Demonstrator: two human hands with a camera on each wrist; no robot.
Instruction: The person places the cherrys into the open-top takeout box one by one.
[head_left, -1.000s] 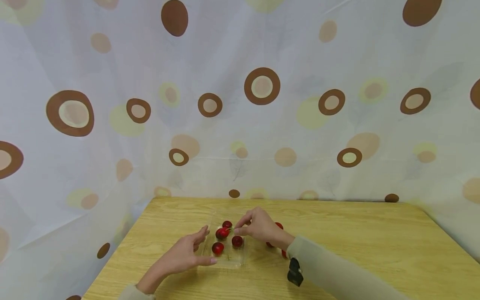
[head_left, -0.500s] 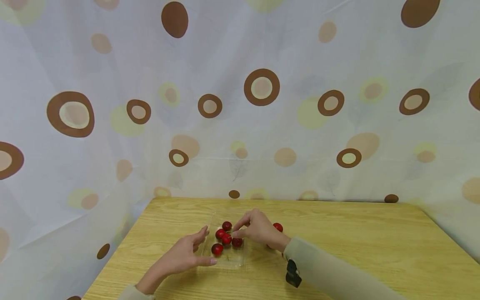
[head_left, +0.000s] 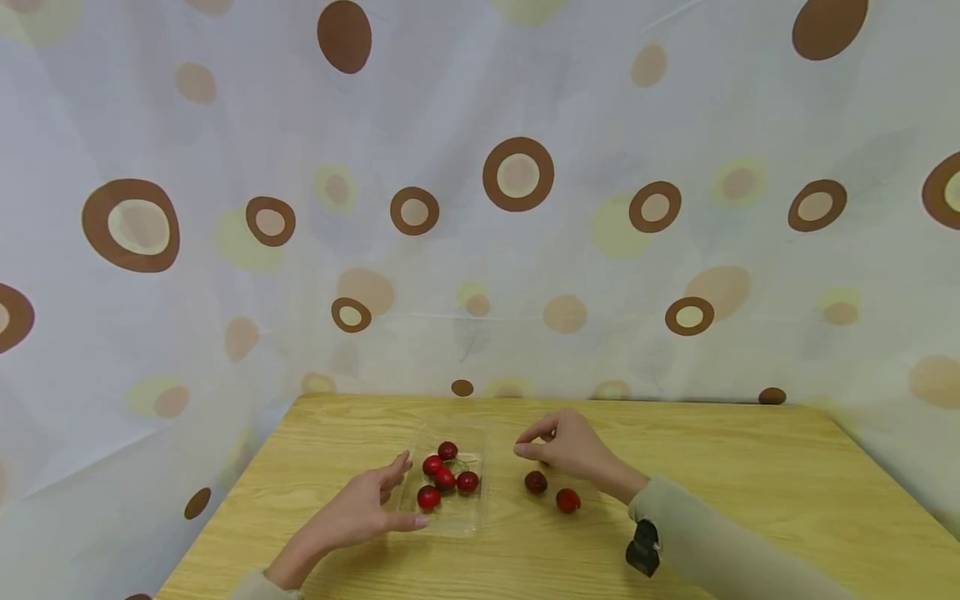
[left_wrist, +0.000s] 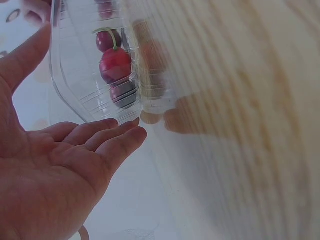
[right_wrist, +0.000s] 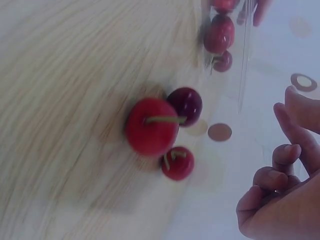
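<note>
A clear plastic container (head_left: 459, 523) stands on the table with several red cherries (head_left: 445, 477) inside; some show green stems. My left hand (head_left: 366, 507) is at its left side, fingers extended and fingertips right at the wall; the left wrist view shows the palm beside the container. Right of the container, my right hand (head_left: 577, 448) hovers near three loose cherries, holding nothing; thumb and index finger are a little apart, the other fingers loosely bent. Two of these are a dark cherry (head_left: 536, 482) and a brighter cherry (head_left: 567, 500); the third cherry (right_wrist: 178, 163) is mostly hidden by the hand in the head view.
The light wooden table (head_left: 720, 467) extends to both sides and behind the container. A pale curtain (head_left: 465, 250) with brown and yellow circles hangs along its back and sides. A black device (head_left: 643, 547) is strapped at the right wrist.
My right hand has lowered a cherry among the others in the container, let go of its stem, and moved right over the loose cherries. The left hand stays beside the container.
</note>
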